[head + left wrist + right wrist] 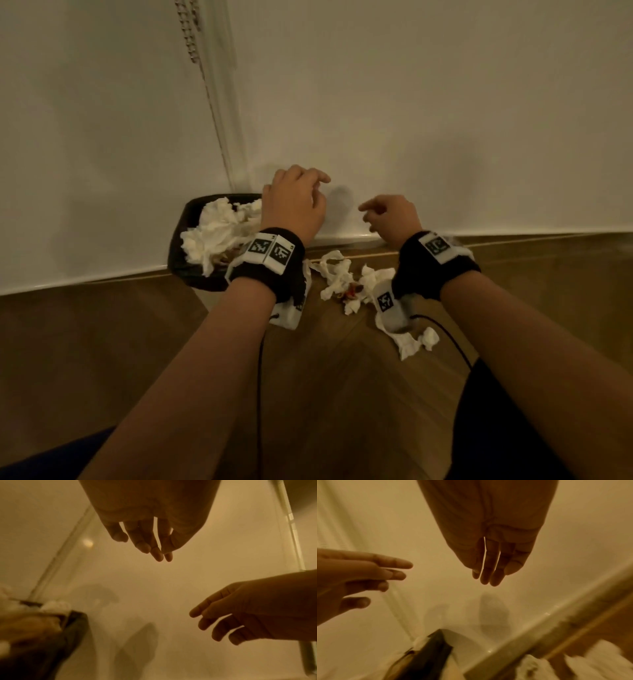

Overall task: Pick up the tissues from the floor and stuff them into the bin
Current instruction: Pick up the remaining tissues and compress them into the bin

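No readable words, brands or numbers in any view. Only signs: black-and-white square code tags on white blocks strapped to wristbands, two side by side on left wristband (270,249), one on top of right wristband (437,245), one more on grey block (385,301) under right wrist. Patterns coded, not legible as text. Wrist views too blurred, nothing printed visible.

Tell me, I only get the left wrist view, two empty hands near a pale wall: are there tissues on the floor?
Observer: Yes, crumpled tissues lie strewn on the wooden floor beneath both wrists.
Operator: How full is the bin?
Observer: The black bin carries a heap of tissue rising above its rim.
Operator: Only tissue down there?
Observer: No, reddish scraps lie among them; what they are, I cannot tell.
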Available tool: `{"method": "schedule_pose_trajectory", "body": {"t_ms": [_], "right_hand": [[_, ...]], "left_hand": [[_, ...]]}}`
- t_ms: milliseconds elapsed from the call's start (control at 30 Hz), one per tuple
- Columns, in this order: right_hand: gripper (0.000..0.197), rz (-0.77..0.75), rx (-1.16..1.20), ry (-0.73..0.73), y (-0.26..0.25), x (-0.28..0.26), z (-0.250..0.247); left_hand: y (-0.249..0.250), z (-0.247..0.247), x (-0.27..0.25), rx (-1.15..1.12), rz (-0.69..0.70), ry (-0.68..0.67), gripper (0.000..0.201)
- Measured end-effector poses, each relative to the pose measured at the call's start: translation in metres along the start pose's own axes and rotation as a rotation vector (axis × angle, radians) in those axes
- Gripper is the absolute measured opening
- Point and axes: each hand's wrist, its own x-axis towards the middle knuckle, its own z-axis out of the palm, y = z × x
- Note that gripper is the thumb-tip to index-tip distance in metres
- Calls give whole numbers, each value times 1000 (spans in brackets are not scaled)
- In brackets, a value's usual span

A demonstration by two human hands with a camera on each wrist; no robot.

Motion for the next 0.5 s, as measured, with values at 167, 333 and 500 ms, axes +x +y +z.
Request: {"method": "schedule_pose_trajectory", "body": {"t_ms": [167,333,500], "right_hand": [[22,294,15,-8,80,-7,-3],[31,464,-201,-86,143,-9,7],[44,474,-424,-355,201,-9,24]], "left_hand": [[30,57,-27,-105,-22,-286,23],[56,122,-59,-46,-62,-637,26],[69,188,-109,148,54,-906,32]]}}
